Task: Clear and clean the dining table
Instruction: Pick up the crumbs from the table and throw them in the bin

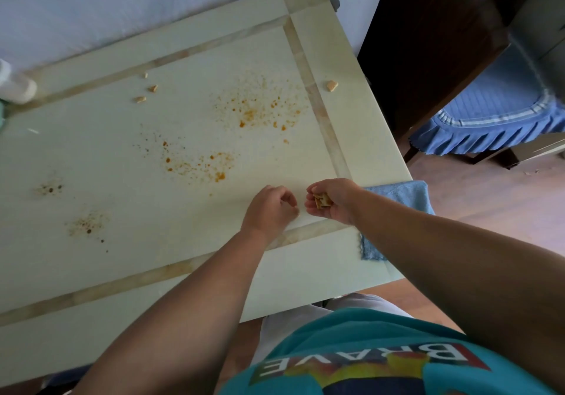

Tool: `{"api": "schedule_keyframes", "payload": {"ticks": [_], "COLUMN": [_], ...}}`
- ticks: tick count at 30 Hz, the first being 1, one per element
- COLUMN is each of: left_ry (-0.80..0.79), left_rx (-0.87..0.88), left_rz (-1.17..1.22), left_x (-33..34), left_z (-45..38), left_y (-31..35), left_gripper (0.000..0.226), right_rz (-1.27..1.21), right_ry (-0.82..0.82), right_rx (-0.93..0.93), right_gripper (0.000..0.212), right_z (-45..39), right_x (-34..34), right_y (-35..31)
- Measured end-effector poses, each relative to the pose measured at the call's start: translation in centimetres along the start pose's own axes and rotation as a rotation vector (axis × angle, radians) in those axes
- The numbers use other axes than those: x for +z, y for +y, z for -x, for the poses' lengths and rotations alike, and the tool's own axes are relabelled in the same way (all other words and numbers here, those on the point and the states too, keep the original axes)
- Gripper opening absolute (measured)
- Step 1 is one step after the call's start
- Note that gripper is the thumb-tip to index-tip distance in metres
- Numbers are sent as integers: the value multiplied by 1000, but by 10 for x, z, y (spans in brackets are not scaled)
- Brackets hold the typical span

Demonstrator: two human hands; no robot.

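The right hand (331, 200) is cupped palm-up above the near right part of the dining table (91, 296), its fingers curled round a small heap of tan food scraps (322, 201). Just beside it, the left hand (270, 208) hovers low over the tabletop with its fingers bent inward; the fingertips seem to hold nothing, though the angle hides whether they pinch a crumb.

More pieces lie on the pale marble-look surface: one larger cracker piece (332, 85) on the right border strip, and three small crumbs (149, 89) toward the far left. Orange sauce spatter (260, 107) spreads across the far middle, a second orange patch (198, 165) sits nearer the hands, and two brownish stains (88, 225) mark the left side.

A blue cloth (406, 199) lies over the right table edge, partly hidden by the right forearm. A white bottle (16, 84) is cut off at the left edge. Beyond the table's right side stands a dark chair (428, 58) with a blue frilled seat cover (495, 119).
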State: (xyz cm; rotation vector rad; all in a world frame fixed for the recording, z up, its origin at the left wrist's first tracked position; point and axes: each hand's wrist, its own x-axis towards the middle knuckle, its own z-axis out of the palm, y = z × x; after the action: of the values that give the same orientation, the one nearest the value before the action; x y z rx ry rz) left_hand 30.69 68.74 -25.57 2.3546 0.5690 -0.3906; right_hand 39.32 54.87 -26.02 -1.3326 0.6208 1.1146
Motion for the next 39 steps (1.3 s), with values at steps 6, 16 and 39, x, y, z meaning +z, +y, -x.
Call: {"api": "schedule_keyframes", "payload": {"ticks": [6, 16, 39], "left_ry": [-3, 22, 268], "left_rx": [185, 109, -12], "left_rz": [-310, -317, 388], "left_x": [17, 23, -26], "left_z": [3, 6, 15], "left_y": [3, 2, 30], "left_gripper": [11, 11, 12], "right_rz": [31, 43, -36], "right_ry": [18, 29, -133], "right_rx": [5, 10, 29], "right_gripper": [13, 17, 22], "right_z": [4, 7, 16], "right_x": [0, -2, 53], "right_y": [0, -1, -26]}}
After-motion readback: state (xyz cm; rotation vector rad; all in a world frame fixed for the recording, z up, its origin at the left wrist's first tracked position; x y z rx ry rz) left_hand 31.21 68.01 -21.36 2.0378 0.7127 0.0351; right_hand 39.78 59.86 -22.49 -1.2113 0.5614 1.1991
